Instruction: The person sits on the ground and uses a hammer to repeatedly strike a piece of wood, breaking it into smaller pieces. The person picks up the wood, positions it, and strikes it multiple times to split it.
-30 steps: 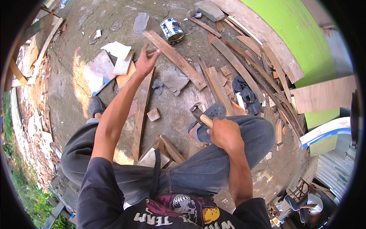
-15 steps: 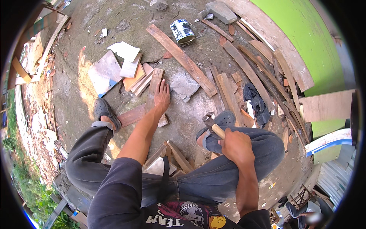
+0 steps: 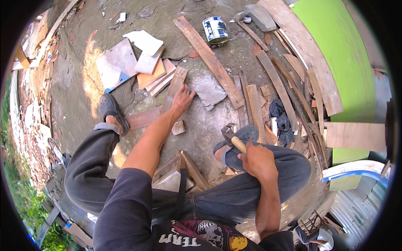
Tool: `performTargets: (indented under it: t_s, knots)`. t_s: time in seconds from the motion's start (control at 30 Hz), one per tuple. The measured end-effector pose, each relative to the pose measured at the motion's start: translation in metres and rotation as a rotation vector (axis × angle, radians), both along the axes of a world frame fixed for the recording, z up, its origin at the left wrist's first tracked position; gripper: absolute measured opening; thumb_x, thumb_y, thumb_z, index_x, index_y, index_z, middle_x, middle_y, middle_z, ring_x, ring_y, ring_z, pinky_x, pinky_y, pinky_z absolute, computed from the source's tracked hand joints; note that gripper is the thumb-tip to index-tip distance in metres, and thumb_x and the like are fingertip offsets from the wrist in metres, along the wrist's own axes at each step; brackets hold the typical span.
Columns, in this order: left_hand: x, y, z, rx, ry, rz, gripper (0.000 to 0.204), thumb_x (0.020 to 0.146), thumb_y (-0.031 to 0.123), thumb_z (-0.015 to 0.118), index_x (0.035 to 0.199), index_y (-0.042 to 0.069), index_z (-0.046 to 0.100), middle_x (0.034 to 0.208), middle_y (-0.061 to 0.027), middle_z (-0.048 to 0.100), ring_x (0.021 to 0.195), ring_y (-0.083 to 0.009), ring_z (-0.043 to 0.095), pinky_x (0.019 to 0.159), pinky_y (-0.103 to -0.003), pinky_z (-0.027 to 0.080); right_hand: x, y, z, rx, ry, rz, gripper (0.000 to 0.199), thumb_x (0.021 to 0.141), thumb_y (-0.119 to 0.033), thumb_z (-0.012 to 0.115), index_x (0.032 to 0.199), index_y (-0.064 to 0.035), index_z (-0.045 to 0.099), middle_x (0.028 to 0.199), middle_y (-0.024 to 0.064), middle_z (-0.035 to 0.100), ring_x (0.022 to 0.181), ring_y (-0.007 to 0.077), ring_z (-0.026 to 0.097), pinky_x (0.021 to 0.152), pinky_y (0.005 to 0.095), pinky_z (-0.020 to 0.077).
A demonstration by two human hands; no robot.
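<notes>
My left hand [image 3: 181,100] lies on a short reddish wooden plank [image 3: 175,85] that rests on the concrete ground in front of me, its fingers wrapped over the plank's edge. My right hand [image 3: 256,159] rests on my right knee and grips the wooden handle of a claw hammer [image 3: 231,136], whose metal head points up and to the left. A small wooden offcut [image 3: 179,127] lies just below the plank. I sit low with both knees bent, a dark sandal [image 3: 110,107] on my left foot.
A long plank [image 3: 208,58] runs diagonally past a tin can [image 3: 215,29]. Flat tiles and boards [image 3: 138,62] lie at the upper left. Many timber strips [image 3: 289,83] pile up at the right beside a green wall [image 3: 335,50]. A wooden frame [image 3: 178,173] stands between my legs.
My left hand has pulled the plank back toward me from its far reach. My right hand keeps the hammer on my knee with little movement.
</notes>
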State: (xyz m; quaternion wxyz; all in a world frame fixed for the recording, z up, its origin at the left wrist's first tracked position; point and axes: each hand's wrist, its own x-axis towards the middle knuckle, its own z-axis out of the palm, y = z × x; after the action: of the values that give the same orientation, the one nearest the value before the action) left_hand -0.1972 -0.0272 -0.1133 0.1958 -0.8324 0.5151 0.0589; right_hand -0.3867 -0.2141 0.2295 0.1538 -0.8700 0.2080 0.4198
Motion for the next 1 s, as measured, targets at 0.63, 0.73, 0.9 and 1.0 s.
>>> performTargets:
  t_s: [0.63,0.73,0.9,1.0]
  knots:
    - [-0.038,0.01,0.005,0.141,0.074,-0.063,0.023,0.094,0.017,0.047,0.114,0.01,0.056,0.1,-0.0098,0.067,0.098,-0.0234,0.06,0.087,-0.042,0.036,0.0,0.002,-0.009,-0.023,0.007,0.01,0.037,0.087,-0.033,0.067,0.095,0.0031,0.061,0.081,0.0248,0.067,0.082,0.0428,0.066,0.075,0.0511,0.0508]
    - [-0.047,0.019,-0.001,0.147,0.295,0.063,0.027,0.088,0.015,0.056,0.114,0.008,0.055,0.099,-0.0132,0.067,0.095,-0.024,0.064,0.09,-0.042,0.037,-0.002,0.003,-0.01,-0.016,-0.006,0.029,0.037,0.087,-0.033,0.068,0.095,0.003,0.061,0.081,0.0246,0.067,0.081,0.0419,0.067,0.074,0.0508,0.0509]
    - [-0.036,0.014,0.025,-0.087,0.663,0.551,0.035,0.079,0.02,0.069,0.109,0.006,0.057,0.093,-0.0176,0.068,0.093,-0.0324,0.066,0.087,-0.045,0.047,-0.007,0.002,-0.009,-0.027,-0.02,0.03,0.037,0.087,-0.032,0.068,0.094,0.0031,0.061,0.081,0.0242,0.068,0.081,0.0411,0.067,0.073,0.0505,0.051]
    - [0.016,-0.005,0.065,-0.507,0.741,0.907,0.055,0.074,0.037,0.079,0.111,0.004,0.056,0.097,-0.018,0.069,0.089,-0.0322,0.068,0.08,-0.042,0.054,-0.01,0.002,-0.007,-0.03,-0.065,0.025,0.036,0.086,-0.031,0.069,0.093,0.0029,0.061,0.079,0.0237,0.067,0.08,0.041,0.067,0.073,0.0503,0.0511]
